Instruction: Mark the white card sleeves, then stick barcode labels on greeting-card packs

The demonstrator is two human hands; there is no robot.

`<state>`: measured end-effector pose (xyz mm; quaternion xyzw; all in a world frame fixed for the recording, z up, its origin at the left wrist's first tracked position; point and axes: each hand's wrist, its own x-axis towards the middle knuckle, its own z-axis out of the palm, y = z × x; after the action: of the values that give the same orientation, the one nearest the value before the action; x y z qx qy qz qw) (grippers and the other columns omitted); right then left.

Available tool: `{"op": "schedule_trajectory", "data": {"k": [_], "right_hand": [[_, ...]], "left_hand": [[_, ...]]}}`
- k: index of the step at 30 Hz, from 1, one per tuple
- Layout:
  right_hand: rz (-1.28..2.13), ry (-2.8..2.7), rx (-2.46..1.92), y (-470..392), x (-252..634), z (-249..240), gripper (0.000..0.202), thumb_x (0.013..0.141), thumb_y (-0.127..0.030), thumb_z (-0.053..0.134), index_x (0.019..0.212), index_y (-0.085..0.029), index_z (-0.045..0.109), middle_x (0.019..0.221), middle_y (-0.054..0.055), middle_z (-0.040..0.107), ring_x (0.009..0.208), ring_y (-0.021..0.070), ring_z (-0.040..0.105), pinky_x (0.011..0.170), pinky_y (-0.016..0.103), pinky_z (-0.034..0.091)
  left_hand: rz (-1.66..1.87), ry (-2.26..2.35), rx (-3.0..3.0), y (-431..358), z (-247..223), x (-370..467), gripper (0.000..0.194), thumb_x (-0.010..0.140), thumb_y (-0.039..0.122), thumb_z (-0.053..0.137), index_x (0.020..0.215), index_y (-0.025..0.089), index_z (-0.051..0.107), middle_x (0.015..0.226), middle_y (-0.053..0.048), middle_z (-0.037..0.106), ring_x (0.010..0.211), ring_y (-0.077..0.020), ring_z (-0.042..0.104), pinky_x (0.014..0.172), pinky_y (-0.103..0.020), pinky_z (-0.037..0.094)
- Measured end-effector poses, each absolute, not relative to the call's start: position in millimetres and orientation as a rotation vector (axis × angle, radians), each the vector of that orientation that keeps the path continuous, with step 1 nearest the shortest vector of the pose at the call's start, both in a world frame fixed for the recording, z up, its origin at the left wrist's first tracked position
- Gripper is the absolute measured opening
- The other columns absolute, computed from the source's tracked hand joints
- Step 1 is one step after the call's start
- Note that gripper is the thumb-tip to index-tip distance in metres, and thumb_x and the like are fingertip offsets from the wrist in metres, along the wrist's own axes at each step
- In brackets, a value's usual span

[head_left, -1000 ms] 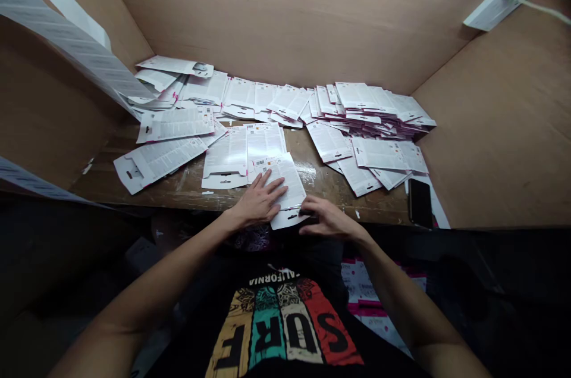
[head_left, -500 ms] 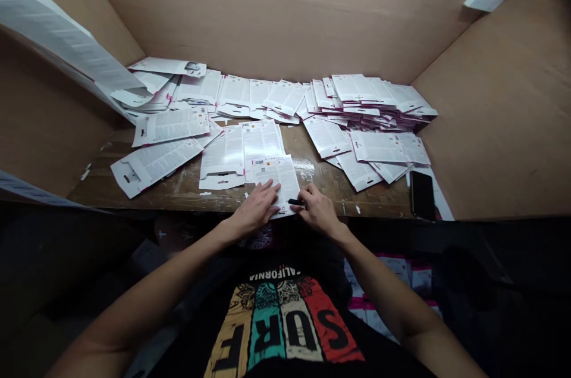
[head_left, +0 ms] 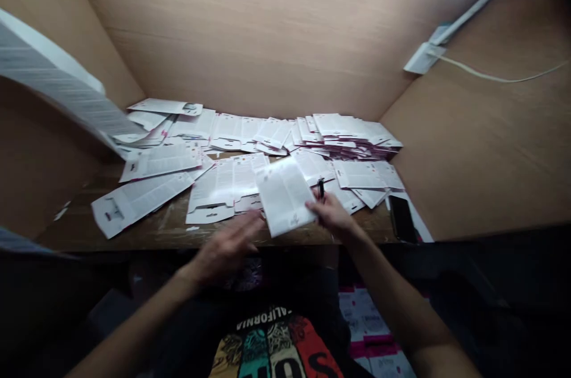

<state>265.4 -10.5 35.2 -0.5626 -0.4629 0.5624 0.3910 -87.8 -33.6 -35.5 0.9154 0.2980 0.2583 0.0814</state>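
My right hand [head_left: 332,212] grips a white printed packet [head_left: 285,196] by its right edge, raised above the table's front. A slim black tool [head_left: 320,189], pen-like in shape, sticks up from the same hand; its exact kind is too small to tell. Left of the packet's lower corner, my left hand [head_left: 227,244] is blurred by motion, its fingers stretched out and nothing in them. Behind that hand, flat white packets [head_left: 214,190] with slotted hang holes lie side by side on the wooden table [head_left: 172,229].
A tall pile of packets [head_left: 357,134] leans along the back right, and more packets [head_left: 147,199] overlap at the left. A black phone [head_left: 402,217] lies near the right front edge. Cardboard walls [head_left: 250,38] enclose the table. Pink-and-white packages [head_left: 370,318] sit below it.
The packet has left the table and is now up in my right hand, tilted. My left hand has come off it, moving left and toward me. The camera view has shifted.
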Motion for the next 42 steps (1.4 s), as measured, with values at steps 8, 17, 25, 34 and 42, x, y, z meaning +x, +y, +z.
{"op": "schedule_trajectory", "data": {"k": [8,17,25,34,42], "right_hand": [[0.741,-0.926,-1.409,79,342,95,0.046,0.096,-0.068,0.062,0.080,-0.025,0.061,0.065,0.003,0.060,0.053,0.0164,0.051,0.048,0.032,0.040],[1.450,-1.114,-1.400,-28,217,-31,0.059,0.071,-0.074,0.087,0.090,-0.020,0.074,0.071,0.006,0.074,0.058,0.0213,0.068,0.055,0.035,0.059],[1.395,-1.137,-1.426,-15,221,-40,0.055,0.069,-0.070,0.089,0.086,-0.019,0.074,0.069,0.007,0.076,0.060,0.0254,0.072,0.057,0.038,0.062],[1.526,-1.260,-1.382,-11,223,-30,0.047,0.078,-0.064,0.082,0.085,-0.020,0.070,0.071,0.004,0.073,0.058,0.0180,0.062,0.052,0.029,0.048],[0.929,-2.122,-1.544,-11,194,-24,0.018,0.097,-0.037,0.067,0.094,-0.020,0.070,0.091,0.006,0.073,0.083,0.0198,0.063,0.077,0.029,0.046]], "left_hand": [[0.448,1.342,2.735,7,-58,-125,0.046,0.107,0.037,0.045,0.145,0.022,0.068,0.147,-0.017,0.066,0.155,-0.0377,0.043,0.124,-0.058,0.042],[0.343,1.185,2.730,-22,-43,-38,0.047,0.106,0.037,0.055,0.152,0.026,0.063,0.170,-0.010,0.045,0.162,-0.0366,0.031,0.130,-0.052,0.032],[0.329,1.156,2.738,-21,-44,-41,0.047,0.109,0.039,0.049,0.153,0.025,0.062,0.170,-0.009,0.045,0.162,-0.0375,0.030,0.129,-0.054,0.032],[0.352,1.136,2.713,-18,-47,-41,0.046,0.109,0.039,0.050,0.150,0.025,0.063,0.169,-0.009,0.047,0.162,-0.0358,0.030,0.129,-0.053,0.034],[0.338,1.164,2.614,-16,-49,-43,0.054,0.105,0.034,0.052,0.154,0.012,0.053,0.170,-0.010,0.045,0.163,-0.0341,0.029,0.132,-0.050,0.031]]}}
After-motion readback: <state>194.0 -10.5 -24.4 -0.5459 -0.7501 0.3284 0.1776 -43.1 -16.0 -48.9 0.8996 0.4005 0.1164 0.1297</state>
